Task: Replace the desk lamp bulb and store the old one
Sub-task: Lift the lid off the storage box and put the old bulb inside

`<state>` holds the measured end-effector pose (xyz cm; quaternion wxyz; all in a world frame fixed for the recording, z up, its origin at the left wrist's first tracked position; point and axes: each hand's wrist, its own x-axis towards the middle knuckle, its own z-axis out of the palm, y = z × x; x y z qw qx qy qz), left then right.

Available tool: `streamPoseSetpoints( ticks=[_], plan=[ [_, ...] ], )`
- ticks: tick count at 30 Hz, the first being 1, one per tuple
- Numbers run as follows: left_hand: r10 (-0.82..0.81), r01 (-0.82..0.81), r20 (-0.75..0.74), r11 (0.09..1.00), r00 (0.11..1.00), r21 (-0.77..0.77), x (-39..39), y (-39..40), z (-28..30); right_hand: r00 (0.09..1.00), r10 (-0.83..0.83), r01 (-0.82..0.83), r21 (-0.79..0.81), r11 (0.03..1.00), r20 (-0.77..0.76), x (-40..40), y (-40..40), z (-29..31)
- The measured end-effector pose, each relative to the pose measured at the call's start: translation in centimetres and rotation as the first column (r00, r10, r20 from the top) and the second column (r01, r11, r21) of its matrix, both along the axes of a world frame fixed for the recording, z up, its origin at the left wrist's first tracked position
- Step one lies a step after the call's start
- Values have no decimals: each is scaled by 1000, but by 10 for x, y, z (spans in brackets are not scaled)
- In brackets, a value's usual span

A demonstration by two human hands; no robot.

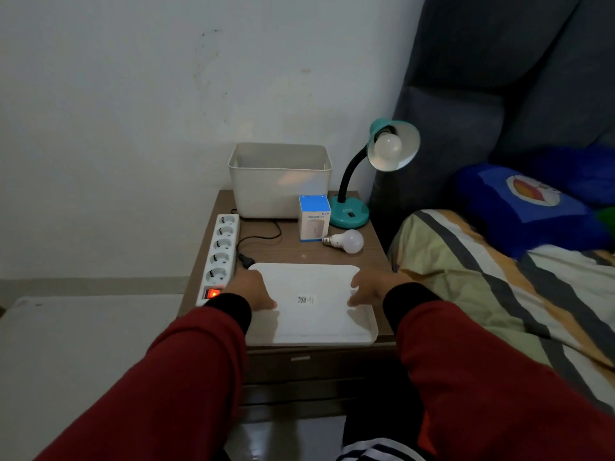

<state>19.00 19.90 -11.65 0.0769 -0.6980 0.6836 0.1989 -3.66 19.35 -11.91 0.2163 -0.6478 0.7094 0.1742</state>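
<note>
A teal desk lamp (349, 212) stands at the back right of the wooden nightstand (286, 251), with an unlit white bulb (387, 148) screwed into its shade. A second white bulb (347, 241) lies loose on its side in front of the lamp base. A flat white tray (309, 324) lies at the nightstand's front edge. My left hand (253, 289) grips the tray's left rim and my right hand (372, 287) grips its right rim, thumbs on top. The fingers beneath the rims are hidden.
An open white bin (279, 181) stands at the back by the wall. A small blue-and-white box (313, 217) stands beside the lamp. A white power strip (221, 254) with a lit red switch lies along the left edge; a black plug (246, 259) lies loose. A bed (499, 277) borders the right.
</note>
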Motion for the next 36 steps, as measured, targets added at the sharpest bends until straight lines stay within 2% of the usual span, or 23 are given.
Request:
streamPoseSetpoints(
  ticks=[6,10,16,20,25,30,36],
  plan=[
    [24,-21,48,997,999,-71,2,-53,27,990,75,-46,-234,971,117,2,-47,27],
    [26,-20,80,997,996,-74,7,-90,30,963,60,62,-431,900,262,-4,-72,26],
    [18,-7,132,996,991,-87,11,-127,27,920,-43,201,-376,905,389,-16,-97,2],
    [1,12,174,997,985,-76,10,-142,19,915,-50,224,-398,890,401,-16,-107,-13],
    [34,-36,163,999,986,9,9,-147,12,922,-73,225,-374,899,380,-20,-117,-29],
    [-7,9,195,1000,981,-12,7,-143,22,918,-81,216,-320,922,388,-24,-111,-8],
    [3,4,149,999,989,-46,0,-136,70,906,-67,227,-346,911,417,-28,-104,44]
  ],
)
